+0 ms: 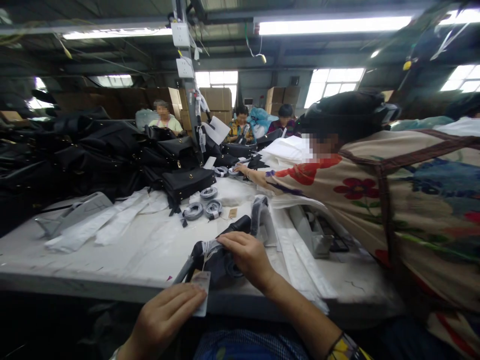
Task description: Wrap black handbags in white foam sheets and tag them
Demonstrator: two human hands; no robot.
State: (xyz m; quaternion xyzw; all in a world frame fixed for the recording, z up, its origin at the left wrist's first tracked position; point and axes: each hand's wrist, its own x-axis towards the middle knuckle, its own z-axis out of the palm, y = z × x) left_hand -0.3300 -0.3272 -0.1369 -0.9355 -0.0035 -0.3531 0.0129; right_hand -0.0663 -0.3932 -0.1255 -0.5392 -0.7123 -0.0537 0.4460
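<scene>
Black, soft-looking material with clear plastic over part of it makes up the bundle (215, 265) beneath the right hand (252, 254), at the near edge of the white table (138, 257). I see that hand's fingers curled over the bundle's top, but its thumb is hidden, so I cannot tell how tightly it grips. Just nearer and to the left, the left hand (165, 312) pinches a pale tag (203, 280) between thumb and fingers; white string (206, 252) runs above the tag, against the bundle. Beyond the grip I have a small brown card (233, 213) lying flat, then coiled straps (193, 211) and a black bag (189, 182) with gold-coloured fittings. Right of the grip, white strips (300, 255) lie beside a grey dispenser-like holder (313, 232); farther left are more strips and a large heap of black bags (112, 145). On my far right, a co-worker in a floral garment (356, 190) leans in, one hand (242, 169) at the coils well beyond the grip.
</scene>
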